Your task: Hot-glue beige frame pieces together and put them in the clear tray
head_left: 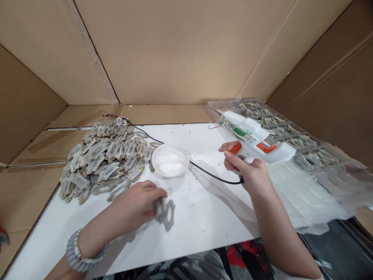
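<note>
My right hand [247,169] is wrapped round the handle of a white and orange hot glue gun [253,136], held above the white board with its nozzle pointing up and to the left. My left hand [136,206] rests on the white board [204,210] and pinches a small grey cut-out piece [159,209]. A second grey piece [169,214] lies flat just to its right. A big heap of the same grey pieces [101,159] sits at the left of the board.
A small white dish [170,160] stands beside the heap. The gun's black cord [210,175] runs across the board behind it. Clear plastic trays with finished pieces [291,136] lie at the right. Cardboard walls close in the back and sides.
</note>
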Tool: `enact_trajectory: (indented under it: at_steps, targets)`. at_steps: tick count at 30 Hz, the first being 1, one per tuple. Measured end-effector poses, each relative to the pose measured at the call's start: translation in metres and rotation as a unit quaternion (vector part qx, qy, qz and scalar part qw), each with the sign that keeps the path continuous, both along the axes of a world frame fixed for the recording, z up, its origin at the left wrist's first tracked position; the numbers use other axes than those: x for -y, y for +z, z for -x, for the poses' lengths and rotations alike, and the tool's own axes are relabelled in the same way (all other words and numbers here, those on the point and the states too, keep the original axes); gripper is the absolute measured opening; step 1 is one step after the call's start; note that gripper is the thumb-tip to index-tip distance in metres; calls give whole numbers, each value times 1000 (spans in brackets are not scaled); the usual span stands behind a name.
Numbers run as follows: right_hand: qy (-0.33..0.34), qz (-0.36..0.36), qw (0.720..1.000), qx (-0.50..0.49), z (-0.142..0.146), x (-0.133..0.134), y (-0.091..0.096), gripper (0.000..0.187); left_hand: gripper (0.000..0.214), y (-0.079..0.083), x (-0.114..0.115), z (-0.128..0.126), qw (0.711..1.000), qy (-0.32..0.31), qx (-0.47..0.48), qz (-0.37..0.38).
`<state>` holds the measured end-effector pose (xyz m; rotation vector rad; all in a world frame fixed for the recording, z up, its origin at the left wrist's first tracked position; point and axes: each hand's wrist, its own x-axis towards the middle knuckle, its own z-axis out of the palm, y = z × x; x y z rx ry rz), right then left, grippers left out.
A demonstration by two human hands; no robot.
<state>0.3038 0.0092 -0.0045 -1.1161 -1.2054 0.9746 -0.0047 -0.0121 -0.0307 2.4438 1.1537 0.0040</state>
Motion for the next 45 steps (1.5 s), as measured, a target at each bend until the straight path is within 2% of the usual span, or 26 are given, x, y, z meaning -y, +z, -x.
enact_trajectory:
  at_steps: [4, 6, 10, 14, 17, 20, 23, 25, 29, 31, 33, 37, 45]
  targets:
    - [3, -7, 1000, 8, 1, 0, 1, 18, 29, 0, 0, 0, 997, 22, -20, -70]
    - [4, -7, 1000, 18, 3, 1, 2, 19, 30, -3, 1, 0, 994, 27, -13, -101]
    - [12, -6, 999, 49, 7, 2, 5, 22, 37, -12, 1, -1, 981, -21, 57, -185]
    - [19, -2, 998, 60, 8, 1, 7, 20, 30, -12, 3, -5, 975, -27, 80, -206]
    - [16, -12, 999, 48, 7, 2, 5, 18, 22, 5, 2, -12, 956, -24, 135, -258]
    - [22, -20, 998, 53, 6, 3, 2, 16, 14, 33, -5, -17, 909, -18, 206, -363]
    - [30, -26, 996, 84, 5, 5, 0, 14, 13, 57, -15, -18, 876, -8, 215, -433]
    - [27, -36, 991, 123, 6, 6, 0, 11, 13, 64, -20, -15, 863, 1, 201, -463]
    - [44, -99, 968, 228, 8, 9, 1, 18, 15, 61, -20, -9, 848, 33, 171, -500]
    - [84, -134, 956, 248, 9, 13, 3, 18, 17, 56, -18, -6, 844, 49, 169, -506]
    - [130, -160, 948, 243, 11, 17, 3, 10, 18, 51, -16, -3, 845, 59, 174, -503]
    - [191, -177, 933, 250, 17, 21, -2, 9, 18, 47, -13, 2, 840, 69, 164, -513]
    - [211, -190, 917, 279, 26, 21, -16, 10, 18, 48, -11, 4, 838, 58, 139, -524]
